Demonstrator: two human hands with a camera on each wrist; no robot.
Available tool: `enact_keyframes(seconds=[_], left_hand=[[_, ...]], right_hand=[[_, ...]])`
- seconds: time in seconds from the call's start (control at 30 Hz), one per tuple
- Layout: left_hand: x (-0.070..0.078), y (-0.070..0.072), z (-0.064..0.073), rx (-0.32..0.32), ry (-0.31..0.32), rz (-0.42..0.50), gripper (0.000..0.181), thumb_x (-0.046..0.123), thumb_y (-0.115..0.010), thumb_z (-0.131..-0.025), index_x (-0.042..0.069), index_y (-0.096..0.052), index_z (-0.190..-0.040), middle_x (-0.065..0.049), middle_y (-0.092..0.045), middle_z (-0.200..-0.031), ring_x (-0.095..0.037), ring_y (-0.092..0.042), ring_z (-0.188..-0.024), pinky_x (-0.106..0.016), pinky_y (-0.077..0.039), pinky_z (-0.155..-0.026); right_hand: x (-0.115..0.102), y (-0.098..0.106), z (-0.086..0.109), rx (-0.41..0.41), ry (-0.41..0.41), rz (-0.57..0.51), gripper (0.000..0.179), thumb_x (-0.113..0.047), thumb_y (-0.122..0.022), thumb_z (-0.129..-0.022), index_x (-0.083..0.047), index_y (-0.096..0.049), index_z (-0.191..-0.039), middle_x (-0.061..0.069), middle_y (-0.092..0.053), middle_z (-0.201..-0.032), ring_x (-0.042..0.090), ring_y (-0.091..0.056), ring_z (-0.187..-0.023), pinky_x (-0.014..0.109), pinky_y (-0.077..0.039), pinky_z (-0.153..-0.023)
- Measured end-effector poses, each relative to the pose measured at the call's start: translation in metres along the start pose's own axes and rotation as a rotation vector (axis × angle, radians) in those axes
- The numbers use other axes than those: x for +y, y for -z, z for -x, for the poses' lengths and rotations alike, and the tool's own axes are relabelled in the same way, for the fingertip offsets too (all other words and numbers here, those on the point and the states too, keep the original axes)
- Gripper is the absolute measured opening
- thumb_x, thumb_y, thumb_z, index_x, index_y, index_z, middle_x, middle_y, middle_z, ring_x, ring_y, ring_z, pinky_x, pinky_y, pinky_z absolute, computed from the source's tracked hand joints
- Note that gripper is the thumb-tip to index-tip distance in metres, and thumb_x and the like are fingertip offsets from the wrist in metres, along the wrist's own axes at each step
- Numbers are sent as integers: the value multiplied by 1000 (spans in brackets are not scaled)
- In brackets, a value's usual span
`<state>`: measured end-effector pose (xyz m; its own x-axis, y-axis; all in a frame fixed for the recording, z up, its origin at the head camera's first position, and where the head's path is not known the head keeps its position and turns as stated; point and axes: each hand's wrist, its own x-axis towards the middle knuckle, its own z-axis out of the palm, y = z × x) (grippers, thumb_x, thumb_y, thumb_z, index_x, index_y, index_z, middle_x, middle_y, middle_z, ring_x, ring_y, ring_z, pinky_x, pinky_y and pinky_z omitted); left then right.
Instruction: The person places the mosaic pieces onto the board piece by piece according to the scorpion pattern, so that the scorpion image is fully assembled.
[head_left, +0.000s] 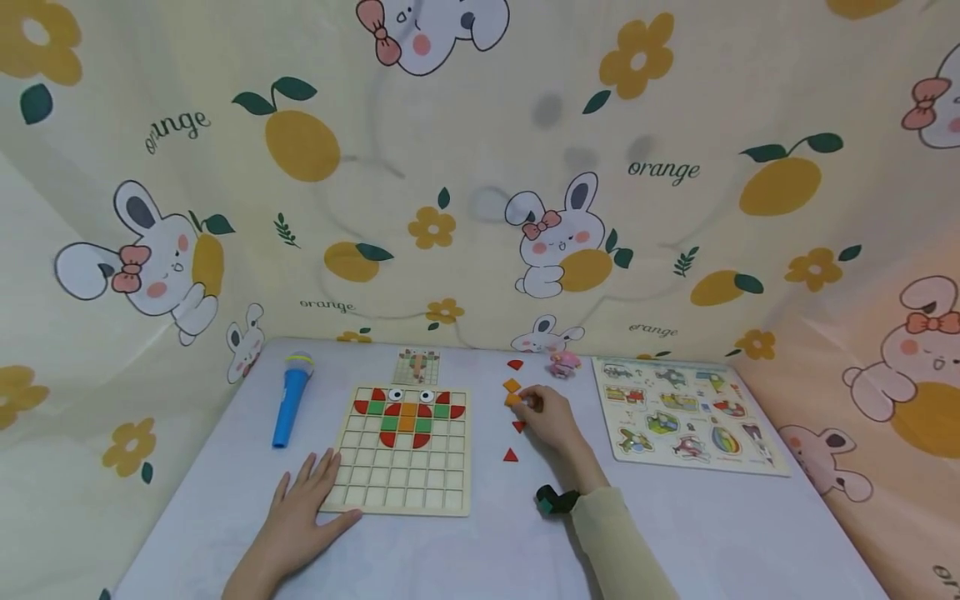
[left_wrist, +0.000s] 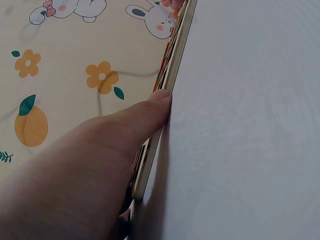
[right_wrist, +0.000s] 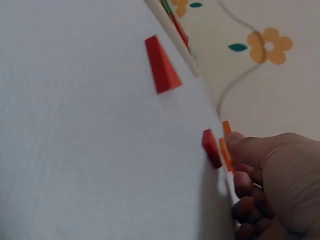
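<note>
The wooden grid board (head_left: 405, 492) lies flat, its upper rows holding red, green and orange pieces and two eye pieces. My left hand (head_left: 303, 517) rests at the board's lower left corner with its fingers spread. In the left wrist view, the thumb (left_wrist: 145, 112) presses on the board's edge (left_wrist: 145, 172). To the right of the board, my right hand (head_left: 551, 417) pinches an orange square piece (head_left: 512, 400) between thumb and fingertips. Another orange square (head_left: 512, 385) lies just beyond it. Nearby are red triangles (head_left: 511, 455) (right_wrist: 162, 67) and a red piece (head_left: 515, 365).
A blue toy microphone (head_left: 289, 404) lies at the left. Behind the board is a small pattern card (head_left: 416, 367). A pink figurine (head_left: 564, 363) stands at the back, and a picture puzzle board (head_left: 678, 412) lies at the right. Printed cloth (head_left: 480, 167) hangs behind the table.
</note>
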<state>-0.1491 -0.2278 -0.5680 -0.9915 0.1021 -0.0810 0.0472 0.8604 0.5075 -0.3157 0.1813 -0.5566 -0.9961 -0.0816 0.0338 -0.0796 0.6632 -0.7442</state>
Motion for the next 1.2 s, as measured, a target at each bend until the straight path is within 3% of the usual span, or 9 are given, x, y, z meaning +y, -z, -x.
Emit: enact_keyframes(seconds=[0.27,0.57,0.87,1.2], left_hand=[[0,0,0,-24,18,-10,112,72,-69,-90,2,-27,-166,-22,-24,-173,-51,-7,-161,-77,2,-123],[2,2,1,-5,13,0,111,71,-70,-90,0,-29,-165,-22,-26,-172,-51,-8,-161,-77,2,-123],[2,3,2,7,1,3,109,69,-70,-90,1,-30,-165,-21,-27,-172,-51,-10,-161,-77,0,-123],[3,2,-1,-26,18,-13,111,73,-68,-90,2,-28,-166,-21,-24,-173,-50,-7,-161,-77,2,-123]], right_hand=[[-20,-3,10,-2,-4,-50,23,-19,-75,-100,-2,-72,-116,6,-63,-91,19,-55,-79,24,-46,-64],[-56,-27,26,-6,65,-49,24,-22,-76,-100,-5,-74,-116,4,-61,-91,17,-51,-73,24,-41,-58],[-89,-63,36,-87,159,-29,25,-23,-77,-99,-4,-73,-115,2,-63,-93,15,-52,-79,24,-43,-65],[-111,-99,45,-150,253,-73,24,-22,-80,-97,-3,-75,-111,-3,-58,-84,11,-51,-75,22,-44,-64]])
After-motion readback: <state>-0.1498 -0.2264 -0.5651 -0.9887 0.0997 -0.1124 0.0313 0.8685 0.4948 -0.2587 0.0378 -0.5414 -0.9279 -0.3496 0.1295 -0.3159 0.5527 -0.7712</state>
